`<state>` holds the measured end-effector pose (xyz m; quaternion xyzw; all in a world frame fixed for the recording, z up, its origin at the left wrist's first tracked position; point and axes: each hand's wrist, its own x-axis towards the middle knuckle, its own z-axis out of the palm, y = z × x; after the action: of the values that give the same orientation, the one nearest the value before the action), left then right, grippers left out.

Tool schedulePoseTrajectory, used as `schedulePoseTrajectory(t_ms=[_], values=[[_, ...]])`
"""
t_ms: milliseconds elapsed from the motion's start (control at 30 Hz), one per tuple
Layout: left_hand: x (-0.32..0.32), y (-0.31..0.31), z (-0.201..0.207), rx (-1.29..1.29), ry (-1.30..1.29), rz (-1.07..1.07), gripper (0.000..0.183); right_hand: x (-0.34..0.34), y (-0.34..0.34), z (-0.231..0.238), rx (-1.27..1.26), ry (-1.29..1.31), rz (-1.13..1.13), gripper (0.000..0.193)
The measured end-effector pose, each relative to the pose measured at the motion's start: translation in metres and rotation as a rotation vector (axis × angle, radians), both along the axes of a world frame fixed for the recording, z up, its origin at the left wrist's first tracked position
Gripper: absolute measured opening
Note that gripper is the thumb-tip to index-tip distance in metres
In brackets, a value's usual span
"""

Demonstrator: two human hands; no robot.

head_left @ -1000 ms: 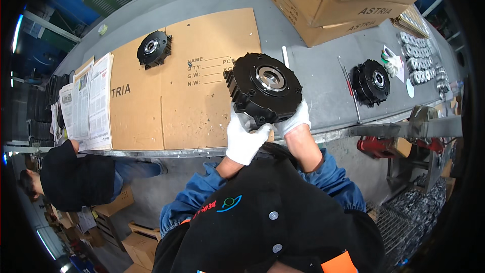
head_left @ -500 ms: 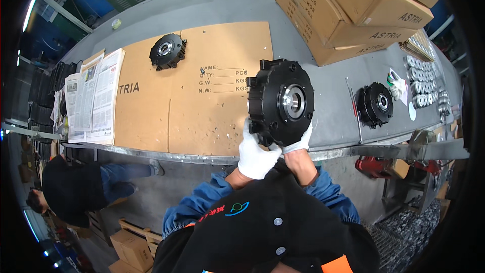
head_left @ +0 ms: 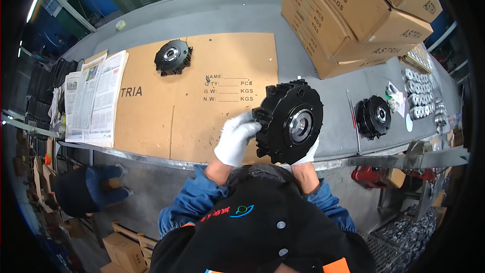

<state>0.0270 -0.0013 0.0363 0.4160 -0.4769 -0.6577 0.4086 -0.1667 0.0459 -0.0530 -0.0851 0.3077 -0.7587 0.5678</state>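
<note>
Left hand (head_left: 236, 140) just below centre frame, white-gloved, fingers bent in a grip and pointing right, bare left wrist (head_left: 218, 171) slanting up from lower left! Right hand (head_left: 309, 154), right of centre, mostly hidden, fingers out of sight! Both blue-sleeved forearms (head_left: 191, 202) angle inward from below!

Left hand (head_left: 235, 138): white glove (head_left: 230, 146), blue sleeve (head_left: 189, 197) just below. Black housing (head_left: 279, 130) right of it, silver ring (head_left: 293, 125) at centre. Brown cardboard (head_left: 151, 124) beyond the hand, black print (head_left: 246, 99).
</note>
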Motion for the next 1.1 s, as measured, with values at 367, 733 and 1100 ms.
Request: schedulePoseTrajectory(t_ms=[367, 733, 1100], values=[[0.018, -0.001, -0.018, 0.275, 0.438, 0.083, 0.023, 0.007, -0.005, -0.02, -0.084, -0.168, 0.094, 0.047], [0.064, -0.031, -0.072, 0.577, 0.772, 0.435, 0.046, 0.045, -0.04, 0.01, 0.32, 0.758, -0.042, 0.041], [0.257, -0.13, -0.178, 0.205, 0.908, 0.924, 0.052, 0.033, -0.012, -0.009, 0.56, 1.195, 0.172, 0.018]])
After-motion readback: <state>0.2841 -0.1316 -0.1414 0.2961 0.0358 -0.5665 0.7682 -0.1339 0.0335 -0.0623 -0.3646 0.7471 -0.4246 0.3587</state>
